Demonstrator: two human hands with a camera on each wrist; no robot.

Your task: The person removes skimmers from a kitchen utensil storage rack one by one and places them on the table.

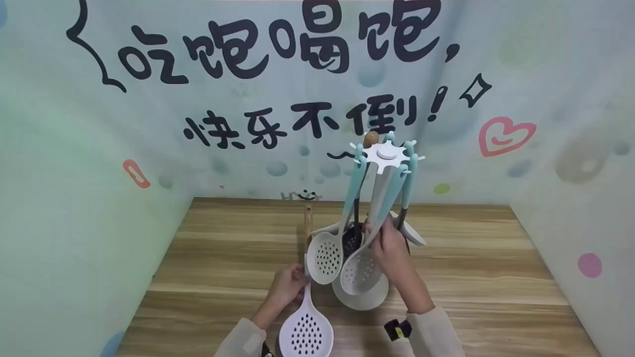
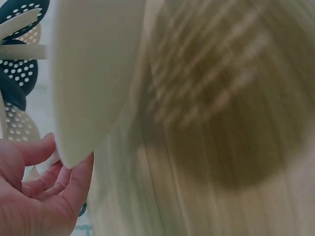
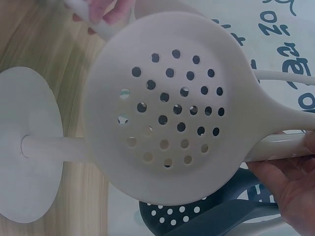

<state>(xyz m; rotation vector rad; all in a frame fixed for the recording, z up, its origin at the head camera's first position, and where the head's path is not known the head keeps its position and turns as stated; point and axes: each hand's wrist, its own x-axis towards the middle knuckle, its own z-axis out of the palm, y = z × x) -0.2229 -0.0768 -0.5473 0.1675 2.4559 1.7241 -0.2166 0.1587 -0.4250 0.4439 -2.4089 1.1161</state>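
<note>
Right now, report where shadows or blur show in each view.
Left wrist: a soft, light-streaked shadow darkens the blurred table; right wrist: the left hand looks hazy and soft; head: the black lettering reads crisp.

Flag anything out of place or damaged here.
Nothing looks spilled or broken. Only the skimmer in the left hand stands out: it is off the rack, while other utensils hang there.

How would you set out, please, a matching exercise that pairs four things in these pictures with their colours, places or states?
1. Left hand
2. Right hand
3. Hooked top
4. Heart drawing

A. Pink, on the backdrop
B. Gripping the pole
C. Holding the separate skimmer
D. White, atop the pole

Pairs: 1-C, 2-B, 3-D, 4-A
</note>
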